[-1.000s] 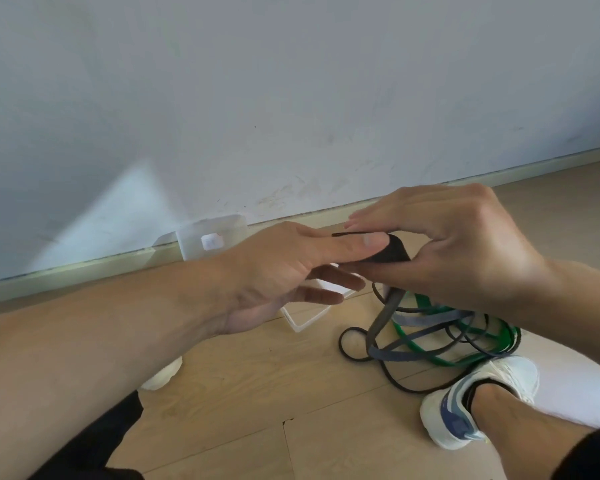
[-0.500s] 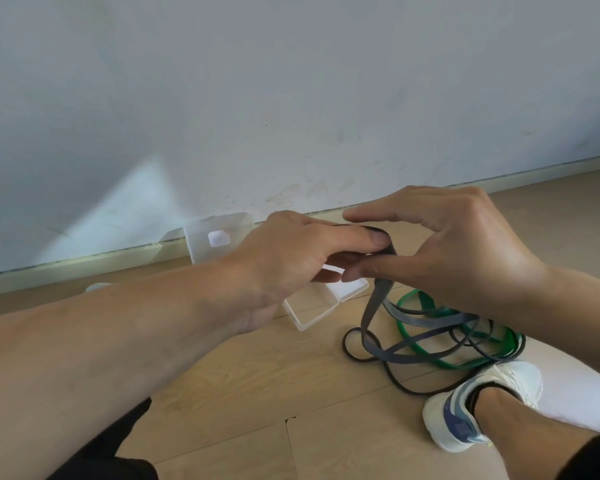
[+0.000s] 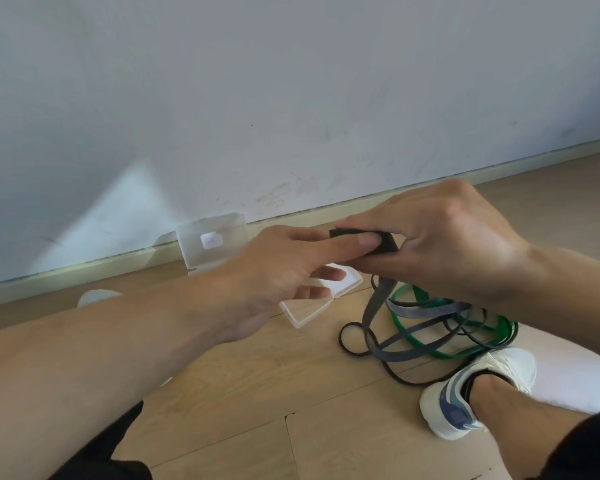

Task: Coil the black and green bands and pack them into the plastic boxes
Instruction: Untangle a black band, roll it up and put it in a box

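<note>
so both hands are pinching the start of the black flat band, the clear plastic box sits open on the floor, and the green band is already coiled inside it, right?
Not quite. The head view shows the green band loose on the wooden floor, tangled with the black flat band, not inside the clear plastic box. The rest holds: the left hand and right hand pinch the black band, and the box is open.

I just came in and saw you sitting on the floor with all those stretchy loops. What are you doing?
A person is rolling a black band into a small coil between both hands: the left hand steadies it and the right hand pinches it. The rest of that band hangs down to a loose tangle on the floor, mixed with a green band. A clear plastic box lies open under the hands, with nothing packed into it that can be seen.
</note>
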### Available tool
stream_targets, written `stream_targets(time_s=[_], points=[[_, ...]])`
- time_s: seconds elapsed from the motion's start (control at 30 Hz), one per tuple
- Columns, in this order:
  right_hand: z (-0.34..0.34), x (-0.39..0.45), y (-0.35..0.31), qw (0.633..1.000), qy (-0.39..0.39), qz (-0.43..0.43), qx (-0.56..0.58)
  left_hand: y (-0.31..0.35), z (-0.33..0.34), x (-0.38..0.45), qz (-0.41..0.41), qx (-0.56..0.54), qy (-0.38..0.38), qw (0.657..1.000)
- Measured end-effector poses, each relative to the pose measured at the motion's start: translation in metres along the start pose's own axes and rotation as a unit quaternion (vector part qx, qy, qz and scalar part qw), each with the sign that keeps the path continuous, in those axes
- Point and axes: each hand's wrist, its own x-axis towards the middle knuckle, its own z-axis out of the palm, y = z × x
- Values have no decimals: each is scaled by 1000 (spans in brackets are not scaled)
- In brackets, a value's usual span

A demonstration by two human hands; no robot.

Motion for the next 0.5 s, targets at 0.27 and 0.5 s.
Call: stream_targets(time_s=[0.27,0.5], points=[[10,0,-2,998,10,-27,-57,1,10,-4,27,35,57,997],[6,-2,-5,996,-1,39,82,4,11,-6,32,-29,-25,999]])
